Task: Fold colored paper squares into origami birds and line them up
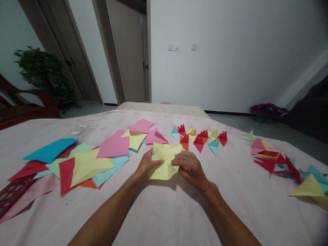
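Note:
Between my hands is a square sheet of yellow paper (166, 150), creased through its middle and raised a little above the pink cloth. My left hand (148, 164) pinches its left edge, with the thumb lying across the front. On the right side, my right hand (188, 165) grips the sheet with bent fingers pressed on its face; the right thumb is mostly hidden. Just beyond the sheet stands a group of small folded paper birds (198, 141) in red, yellow, orange and light blue. A folded pink paper (155, 136) lies close behind my left hand.
Loose coloured sheets (92, 165) overlap on the left, with a blue one (51, 150) on top. More folded paper pieces (276, 164) are heaped at the right. A patterned dark red item (16, 193) lies at the left edge. Beyond the cloth-covered surface (164, 212) are a wall and doors.

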Motion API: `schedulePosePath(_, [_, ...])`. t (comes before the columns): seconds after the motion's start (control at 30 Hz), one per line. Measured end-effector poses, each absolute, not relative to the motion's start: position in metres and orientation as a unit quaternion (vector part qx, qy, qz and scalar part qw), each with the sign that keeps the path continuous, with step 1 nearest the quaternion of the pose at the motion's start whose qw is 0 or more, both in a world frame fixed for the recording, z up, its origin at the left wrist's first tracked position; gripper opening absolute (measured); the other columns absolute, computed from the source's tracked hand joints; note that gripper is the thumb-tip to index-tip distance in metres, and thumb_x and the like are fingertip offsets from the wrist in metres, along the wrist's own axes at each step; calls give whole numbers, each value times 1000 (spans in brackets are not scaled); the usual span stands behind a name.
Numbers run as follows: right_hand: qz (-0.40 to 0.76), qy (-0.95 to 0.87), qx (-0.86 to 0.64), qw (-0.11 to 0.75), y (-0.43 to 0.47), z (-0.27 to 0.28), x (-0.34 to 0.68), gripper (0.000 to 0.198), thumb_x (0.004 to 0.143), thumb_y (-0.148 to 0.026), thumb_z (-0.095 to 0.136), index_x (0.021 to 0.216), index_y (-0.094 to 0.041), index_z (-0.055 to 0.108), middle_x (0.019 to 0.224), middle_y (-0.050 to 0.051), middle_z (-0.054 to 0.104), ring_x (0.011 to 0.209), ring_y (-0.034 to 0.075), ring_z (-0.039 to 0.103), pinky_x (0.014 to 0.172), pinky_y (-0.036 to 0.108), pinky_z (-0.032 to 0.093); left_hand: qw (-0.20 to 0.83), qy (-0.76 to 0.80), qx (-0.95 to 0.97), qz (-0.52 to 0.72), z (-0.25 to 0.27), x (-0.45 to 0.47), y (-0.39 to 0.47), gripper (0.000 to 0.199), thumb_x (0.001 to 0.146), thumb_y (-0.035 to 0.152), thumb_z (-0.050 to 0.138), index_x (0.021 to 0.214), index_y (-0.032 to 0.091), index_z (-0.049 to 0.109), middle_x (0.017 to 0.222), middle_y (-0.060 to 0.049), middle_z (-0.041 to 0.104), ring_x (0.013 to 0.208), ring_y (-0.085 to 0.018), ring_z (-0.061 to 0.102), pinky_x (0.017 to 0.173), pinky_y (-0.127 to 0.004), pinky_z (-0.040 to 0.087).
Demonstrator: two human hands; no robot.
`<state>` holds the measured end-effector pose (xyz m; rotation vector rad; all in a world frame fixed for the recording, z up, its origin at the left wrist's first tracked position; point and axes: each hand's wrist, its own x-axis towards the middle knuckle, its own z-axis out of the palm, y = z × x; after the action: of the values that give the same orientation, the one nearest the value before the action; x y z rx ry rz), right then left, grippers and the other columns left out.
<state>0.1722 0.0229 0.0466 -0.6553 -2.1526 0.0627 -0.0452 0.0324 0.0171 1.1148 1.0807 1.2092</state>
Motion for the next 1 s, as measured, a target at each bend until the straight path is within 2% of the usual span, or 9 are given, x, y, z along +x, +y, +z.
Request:
schedulePosePath(0.1, [28,-864,-258,431,24,44,173,46,67,4,47,95,-25,70,92,1,73,94,19,65,89,39,44,630,415,433,493,19,-46,31,66,53,22,85,112,11,59,98,-12,73,77,-24,70,68,-34,56])
schedulePosePath(0.23, [24,-869,-248,428,23,44,172,47,66,4,46,93,-25,70,92,0,74,92,18,65,90,39,44,617,439,446,477,19,-47,31,62,51,19,84,108,10,61,91,-10,73,71,-22,69,61,-30,54])
schedulePosePath(0.53, [30,-868,-286,405,24,44,175,31,77,-5,54,93,-26,70,88,1,74,87,19,66,91,40,45,621,428,488,440,26,-46,25,47,55,15,74,101,10,65,86,-8,73,68,-20,67,60,-26,51])
schedulePosePath(0.8, [25,-859,-304,412,22,48,173,11,86,-19,63,92,-23,71,80,3,74,78,19,65,80,36,44,656,408,485,409,32,-42,21,54,54,13,68,108,12,64,77,-4,71,57,-15,62,52,-22,48])
schedulePosePath(0.9, [35,-866,-293,405,22,48,174,20,82,-13,63,97,-23,71,83,3,74,82,19,65,81,36,44,674,398,469,410,30,-44,23,56,51,11,67,107,12,64,83,-6,71,61,-16,63,53,-22,49])
schedulePosePath(1.0, [65,-874,-287,386,22,48,175,32,76,-7,60,99,-25,72,89,2,75,89,20,66,84,37,44,708,361,452,405,28,-49,26,58,49,11,69,107,12,64,88,-7,72,70,-20,67,61,-25,52])
